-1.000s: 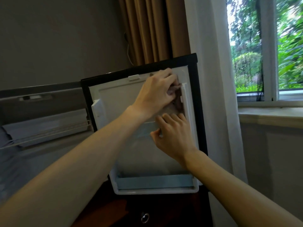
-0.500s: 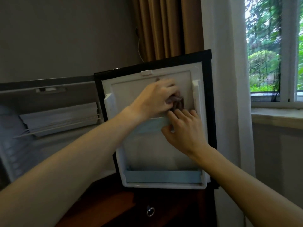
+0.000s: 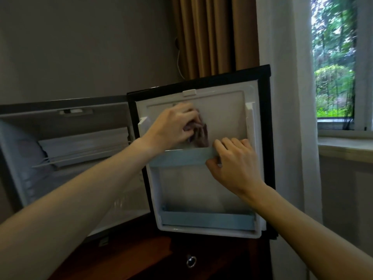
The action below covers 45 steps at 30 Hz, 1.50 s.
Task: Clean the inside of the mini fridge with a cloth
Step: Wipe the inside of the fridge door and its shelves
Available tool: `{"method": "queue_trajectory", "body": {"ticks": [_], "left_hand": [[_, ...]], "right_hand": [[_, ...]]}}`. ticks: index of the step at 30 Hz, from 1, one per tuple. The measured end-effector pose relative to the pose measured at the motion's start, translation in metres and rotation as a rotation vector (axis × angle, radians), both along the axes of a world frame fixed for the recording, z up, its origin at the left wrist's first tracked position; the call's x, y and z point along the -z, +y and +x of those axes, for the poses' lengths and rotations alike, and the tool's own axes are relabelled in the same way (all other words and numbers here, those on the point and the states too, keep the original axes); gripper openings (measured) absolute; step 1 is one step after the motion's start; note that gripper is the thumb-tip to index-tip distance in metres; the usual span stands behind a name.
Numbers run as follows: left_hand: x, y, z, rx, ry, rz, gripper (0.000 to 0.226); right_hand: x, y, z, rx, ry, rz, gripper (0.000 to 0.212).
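The mini fridge stands open, its white inner door panel (image 3: 224, 114) facing me. My left hand (image 3: 173, 126) grips a crumpled brownish cloth (image 3: 200, 134) and presses it against the upper left part of that panel. My right hand (image 3: 234, 158) holds the right end of the pale blue upper door shelf rail (image 3: 181, 156), fingers over its top edge and thumb in front. A second blue rail (image 3: 207, 220) runs along the door's bottom shelf.
The fridge cavity (image 3: 66, 150) lies open at left with a wire shelf (image 3: 80, 158) inside. The fridge sits on a dark wooden cabinet (image 3: 129, 257) with a ring pull (image 3: 190, 261). Brown and white curtains hang behind, with a window (image 3: 335, 77) at right.
My left hand has slid the cloth leftward and slightly down across the upper door panel. My right hand stayed on the upper shelf rail's right end. The view shifted left.
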<state>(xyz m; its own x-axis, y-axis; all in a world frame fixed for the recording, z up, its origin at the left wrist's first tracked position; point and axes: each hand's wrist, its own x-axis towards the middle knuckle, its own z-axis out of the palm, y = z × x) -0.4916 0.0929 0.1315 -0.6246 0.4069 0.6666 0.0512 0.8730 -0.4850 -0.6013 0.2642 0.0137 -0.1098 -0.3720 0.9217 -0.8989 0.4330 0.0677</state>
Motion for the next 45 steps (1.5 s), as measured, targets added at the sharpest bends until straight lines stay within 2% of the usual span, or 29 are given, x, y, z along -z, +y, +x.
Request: {"method": "queue_trajectory", "body": {"ticks": [5, 7, 10, 12, 18, 21, 23, 25, 27, 32, 36, 42, 45], "left_hand": [[0.005, -0.011, 0.017, -0.029, -0.213, -0.118, 0.018], [-0.009, -0.019, 0.024, -0.064, -0.165, -0.108, 0.021], [-0.025, -0.037, 0.039, -0.094, 0.072, 0.079, 0.020], [-0.020, -0.045, 0.045, -0.108, 0.174, 0.137, 0.019], [0.026, -0.044, 0.051, -0.130, 0.024, 0.077, 0.015], [0.017, -0.043, 0.051, -0.150, -0.031, 0.124, 0.013], [0.000, -0.043, 0.049, -0.158, 0.041, 0.157, 0.013], [-0.020, -0.043, 0.047, -0.163, 0.198, 0.240, 0.013], [-0.025, -0.042, 0.045, -0.181, 0.252, 0.259, 0.014], [0.029, -0.041, 0.046, -0.177, 0.035, 0.056, 0.013], [0.013, -0.044, 0.049, -0.156, -0.061, 0.144, 0.012], [-0.024, -0.039, 0.040, -0.164, 0.167, 0.240, 0.015], [-0.001, -0.036, 0.038, -0.126, 0.078, 0.154, 0.013]], "right_hand": [[-0.002, 0.001, 0.001, -0.001, -0.005, -0.021, 0.015], [-0.002, 0.002, 0.002, 0.002, -0.006, -0.022, 0.013], [-0.002, 0.001, 0.002, 0.004, -0.020, -0.025, 0.014], [-0.001, 0.000, 0.002, 0.003, -0.012, -0.028, 0.014], [-0.001, -0.001, 0.002, 0.025, 0.004, -0.024, 0.017], [-0.001, 0.000, 0.003, 0.032, 0.002, -0.021, 0.018], [-0.001, 0.000, 0.004, 0.025, 0.003, -0.024, 0.019], [-0.001, 0.001, 0.004, 0.024, 0.008, -0.028, 0.018], [-0.001, 0.000, 0.003, 0.014, 0.025, -0.036, 0.017], [-0.001, -0.002, 0.001, 0.031, 0.006, -0.017, 0.015], [-0.001, -0.001, 0.002, 0.029, 0.017, -0.024, 0.016], [-0.001, -0.001, 0.001, 0.016, 0.004, -0.023, 0.015], [-0.001, -0.002, -0.001, 0.027, -0.011, -0.022, 0.015]]}}
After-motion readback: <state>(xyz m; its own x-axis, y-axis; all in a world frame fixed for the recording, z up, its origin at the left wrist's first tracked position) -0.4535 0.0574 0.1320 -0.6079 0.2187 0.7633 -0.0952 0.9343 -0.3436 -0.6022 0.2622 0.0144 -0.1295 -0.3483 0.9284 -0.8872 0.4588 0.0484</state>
